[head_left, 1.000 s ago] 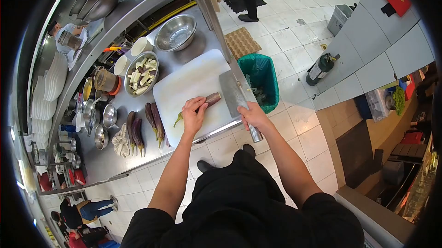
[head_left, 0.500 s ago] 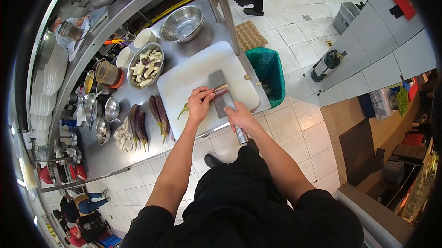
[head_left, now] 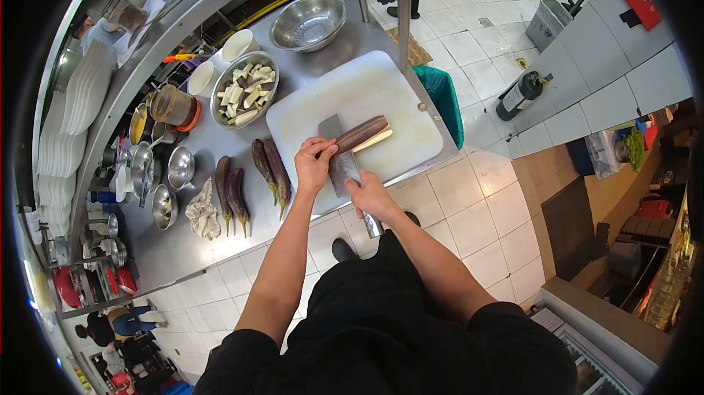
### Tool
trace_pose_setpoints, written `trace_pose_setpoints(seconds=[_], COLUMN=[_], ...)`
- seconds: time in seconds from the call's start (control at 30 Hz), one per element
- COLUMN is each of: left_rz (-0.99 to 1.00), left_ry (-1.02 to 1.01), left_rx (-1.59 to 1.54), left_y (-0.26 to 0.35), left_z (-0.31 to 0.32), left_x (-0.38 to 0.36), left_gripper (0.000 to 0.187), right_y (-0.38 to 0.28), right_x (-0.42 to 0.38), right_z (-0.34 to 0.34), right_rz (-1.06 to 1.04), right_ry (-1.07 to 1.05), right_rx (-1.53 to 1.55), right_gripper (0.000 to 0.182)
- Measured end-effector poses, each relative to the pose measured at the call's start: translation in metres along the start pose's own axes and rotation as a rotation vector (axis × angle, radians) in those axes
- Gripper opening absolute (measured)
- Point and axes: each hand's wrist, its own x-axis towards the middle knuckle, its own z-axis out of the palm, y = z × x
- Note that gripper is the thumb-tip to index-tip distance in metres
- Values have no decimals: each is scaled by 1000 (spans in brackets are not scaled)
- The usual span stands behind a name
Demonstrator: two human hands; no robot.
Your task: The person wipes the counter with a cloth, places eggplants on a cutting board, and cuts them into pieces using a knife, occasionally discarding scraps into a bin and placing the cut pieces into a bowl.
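On the white cutting board (head_left: pixel 301 112), my left hand (head_left: pixel 314 164) pinches the near end of a long purple eggplant piece (head_left: pixel 363 133). A pale cut strip (head_left: pixel 374 140) lies along that piece on its right side. My right hand (head_left: pixel 369 195) is closed round the handle of a cleaver (head_left: pixel 342 164), whose wide blade lies close to my left fingertips, partly under the eggplant. Whole eggplants (head_left: pixel 234 193) rest left of the board, some of them near its edge. Behind them, a steel bowl (head_left: pixel 220 112) holds cut eggplant pieces.
An empty-looking steel bowl (head_left: pixel 308 22) stands at the back of the steel counter (head_left: pixel 183 252). A crumpled cloth (head_left: pixel 203 211) and small bowls (head_left: pixel 180 167) sit to the left. A green-lined bin (head_left: pixel 444 101) stands right of the board, near a shelf post (head_left: pixel 404 10).
The eggplant now lies farther out on the board, with a pale strip showing beside it; the green stem end near my left hand is gone from view. The whole view has shifted.
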Motion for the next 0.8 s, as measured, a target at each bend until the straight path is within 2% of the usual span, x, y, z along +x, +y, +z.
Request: trace_pose_setpoints(seconds=[0.1,0.2,0.27,0.4,0.5,0.57,0.6,0.63,0.67,0.7,0.73,0.77,0.8], left_rz=[43,-48,-28,-33,-36,-70,-75,65,206,203,222,239,240], left_ry=[58,79,191,193,211,-9,11,-101,-212,-195,-324,-452,-433], left_rx=[58,77,16,5,84,198,190,175,162,157,181,205,201], left_y=[-10,-16,-23,-20,-16,-10,-9,-9,-5,2,20,37,52], left_z=[-18,-30,-27,-30,-33,-43,-42,-40,-39,-32,-22,-13,-7], left_x=[-6,-14,-19,-21,-11,1,12,26,34,39,43,45,45], left_gripper=[20,16,15,16,13,20,20,32,44,44,51,58,58], right_y=[1,1,7,-8,-32,-32,-26,-30,-36,-42,-54,-61,-65], right_x=[0,-5,-3,-2,-18,-21,-15,-17,-20,-20,-21,-25,-29], right_z=[13,29,46,13,-28,-74,-94,-106,-114,-121,-123,-122,-117], right_rz=[-23,3,-31,-56,-85,-170,-238,-245,-241,-240,-69,-81,-89], right_ry=[17,75,59,-24,127,301,400,388,421,457,367,363,366], right_rx=[-9,-3,42,-54,-191,-468,-656,-670,-864,-1057,-1107,-1120,-1129], right_gripper=[32,32,29,31,34,31,29,29,28,27,30,30,30])
